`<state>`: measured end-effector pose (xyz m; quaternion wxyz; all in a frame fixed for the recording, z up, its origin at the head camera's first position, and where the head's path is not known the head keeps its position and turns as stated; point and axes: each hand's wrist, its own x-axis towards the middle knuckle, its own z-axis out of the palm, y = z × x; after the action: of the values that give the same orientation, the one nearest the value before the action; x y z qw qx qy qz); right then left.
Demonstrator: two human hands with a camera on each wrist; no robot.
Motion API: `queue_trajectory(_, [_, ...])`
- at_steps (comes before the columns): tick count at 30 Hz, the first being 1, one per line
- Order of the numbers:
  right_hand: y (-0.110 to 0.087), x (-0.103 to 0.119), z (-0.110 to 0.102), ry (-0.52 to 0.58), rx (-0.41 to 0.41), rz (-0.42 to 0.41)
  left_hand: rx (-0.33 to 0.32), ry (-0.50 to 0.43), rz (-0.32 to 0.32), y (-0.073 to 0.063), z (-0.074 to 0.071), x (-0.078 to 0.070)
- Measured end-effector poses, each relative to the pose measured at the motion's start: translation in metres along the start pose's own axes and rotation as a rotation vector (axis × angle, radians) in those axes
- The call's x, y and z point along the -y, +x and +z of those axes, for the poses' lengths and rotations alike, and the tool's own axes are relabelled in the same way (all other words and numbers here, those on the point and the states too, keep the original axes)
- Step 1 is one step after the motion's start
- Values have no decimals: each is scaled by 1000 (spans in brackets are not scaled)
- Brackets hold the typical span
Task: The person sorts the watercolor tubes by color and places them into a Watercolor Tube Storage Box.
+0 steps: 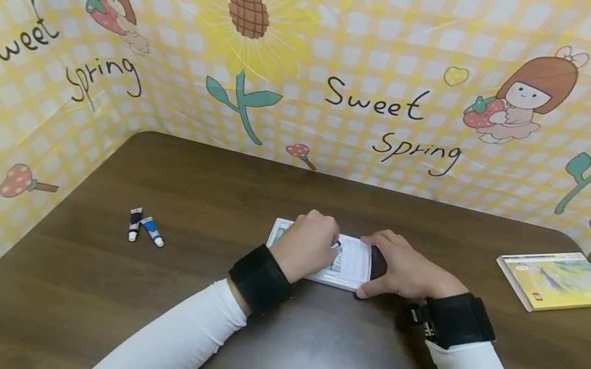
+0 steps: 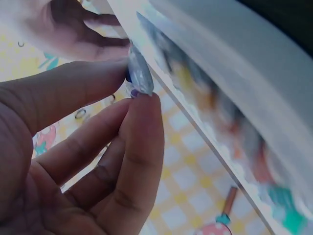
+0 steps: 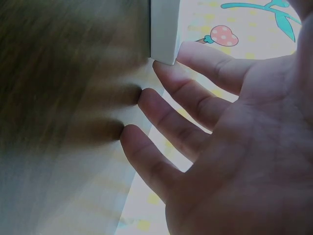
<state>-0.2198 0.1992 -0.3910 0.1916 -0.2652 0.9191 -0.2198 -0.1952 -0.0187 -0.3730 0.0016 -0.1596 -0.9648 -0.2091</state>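
A shallow white tray (image 1: 354,267) lies on the table in front of me, partly hidden under my left hand (image 1: 307,246). That hand pinches a small paint tube (image 2: 142,73) between thumb and fingertip, over the tray. Several coloured tubes (image 2: 212,100) show blurred inside the tray in the left wrist view. My right hand (image 1: 407,273) holds the tray's right end, its thumb at the near corner and a finger at the far one. In the right wrist view, other fingertips (image 3: 131,133) of this hand rest on the table.
Two small paint tubes, one dark purple (image 1: 134,223) and one blue (image 1: 152,230), lie on the brown table (image 1: 212,183) to the left. A yellow-covered box or book (image 1: 563,281) lies at the right edge. A yellow checked cloth (image 1: 357,37) stands behind and beside the table.
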Motion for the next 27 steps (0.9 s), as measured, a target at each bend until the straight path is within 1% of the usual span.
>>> queue_trajectory(3, [-1,1,0,7,-4,-19,-9,11,23,5,5,-10])
queue_trajectory(6, [0,0,0,9,-8,-40,-18,25,29,9,10,-17])
queue_trajectory(8, [1,-1,1,10,-11,-49,-25,41,21,11,14,-21])
queue_trajectory(12, [3,-1,1,4,-21,-61,-45,90,-1,14,22,-24])
queue_trajectory(15, [5,-2,1,-2,-24,-69,-57,130,-9,14,26,-24])
queue_trajectory(18, [5,-2,1,-2,-22,-73,-39,164,-7,12,25,-23])
queue_trajectory(23, [4,-3,-1,1,-9,-61,32,216,9,10,19,-21])
queue_trajectory(27, [1,-6,-2,-2,-9,-56,71,237,22,10,17,-21])
